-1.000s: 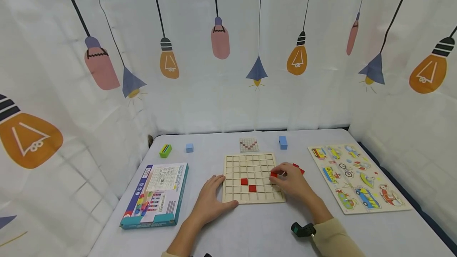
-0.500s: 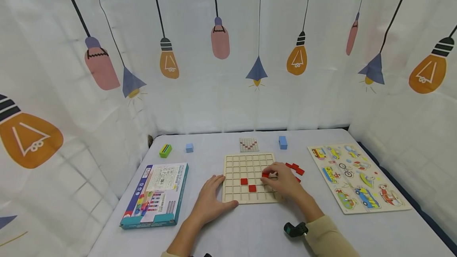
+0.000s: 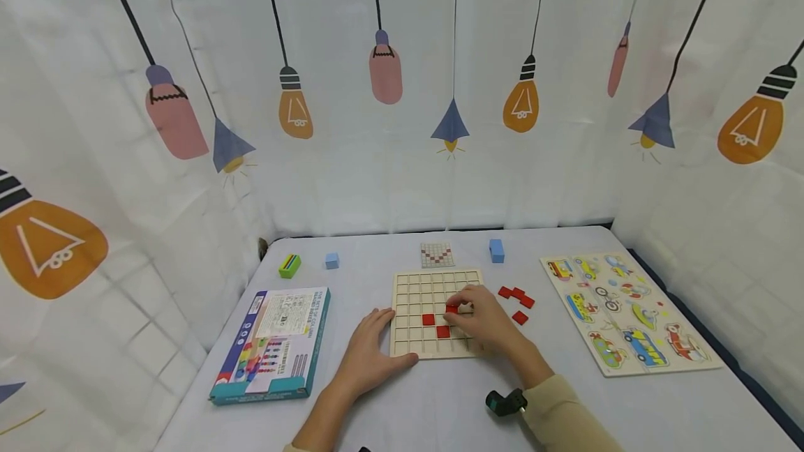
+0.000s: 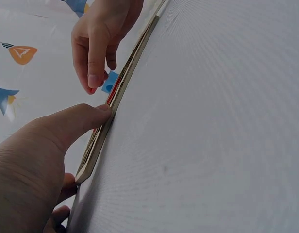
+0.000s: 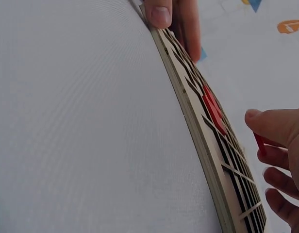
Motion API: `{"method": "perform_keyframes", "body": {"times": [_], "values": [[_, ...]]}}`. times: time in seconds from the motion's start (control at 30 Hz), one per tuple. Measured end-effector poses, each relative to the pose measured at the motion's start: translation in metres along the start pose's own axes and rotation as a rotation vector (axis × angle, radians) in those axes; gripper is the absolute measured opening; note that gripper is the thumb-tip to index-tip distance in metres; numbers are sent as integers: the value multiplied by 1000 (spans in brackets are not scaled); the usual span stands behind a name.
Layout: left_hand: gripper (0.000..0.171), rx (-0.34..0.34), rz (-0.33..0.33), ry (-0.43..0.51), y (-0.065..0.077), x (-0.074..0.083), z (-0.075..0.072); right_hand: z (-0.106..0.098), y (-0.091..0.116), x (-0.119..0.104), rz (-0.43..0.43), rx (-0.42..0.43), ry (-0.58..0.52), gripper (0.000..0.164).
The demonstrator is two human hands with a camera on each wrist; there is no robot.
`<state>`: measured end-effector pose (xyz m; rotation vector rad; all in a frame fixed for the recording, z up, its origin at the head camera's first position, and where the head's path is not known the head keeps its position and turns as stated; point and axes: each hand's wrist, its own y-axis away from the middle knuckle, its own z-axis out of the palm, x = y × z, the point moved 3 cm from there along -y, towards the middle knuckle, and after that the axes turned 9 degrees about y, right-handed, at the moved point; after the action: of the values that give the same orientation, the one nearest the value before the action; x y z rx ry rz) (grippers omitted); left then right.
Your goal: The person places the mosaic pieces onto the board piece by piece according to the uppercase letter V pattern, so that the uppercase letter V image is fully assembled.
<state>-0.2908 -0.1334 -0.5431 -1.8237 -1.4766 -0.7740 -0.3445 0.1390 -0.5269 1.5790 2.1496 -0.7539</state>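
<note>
A red tile point(image 3: 451, 310) is up above the gridded board point(image 3: 408, 291), a touch toward one o'clock of its middle. From here I can see the right hand point(image 3: 482, 319) pinching it, thumb and finger closed to the tile's width. Two placed tiles point(image 3: 443, 332) sit in the grid toward seven o'clock of it. The left hand point(image 3: 373, 351) is spread wide at the board's eight o'clock corner, thumb on the near edge, fingers touching the side, with nothing picked up. Off the board, loose red tiles point(image 3: 520, 317) lie between two and three o'clock, and a pattern card point(image 3: 437, 254) lies at twelve. Farther out, a flat box point(image 3: 270, 340) rests at nine and a picture puzzle point(image 3: 628, 312) at three.
</note>
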Motion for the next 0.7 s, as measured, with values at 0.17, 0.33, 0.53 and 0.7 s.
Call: {"method": "perform_keyframes", "body": {"times": [0.17, 0.33, 0.53, 0.7], "values": [[106, -3, -6, 3, 0, -2, 0, 5, -3, -8, -25, 2, 1, 23], [106, -3, 8, 5, -1, -2, 0, 11, -5, -15, -34, -13, -9, 21], [108, 0, 15, 7, -1, -3, 0, 17, -8, -25, -63, -24, 16, 21], [109, -2, 18, 13, -2, -4, 0, 18, -12, -31, -89, -28, 23, 22]]}}
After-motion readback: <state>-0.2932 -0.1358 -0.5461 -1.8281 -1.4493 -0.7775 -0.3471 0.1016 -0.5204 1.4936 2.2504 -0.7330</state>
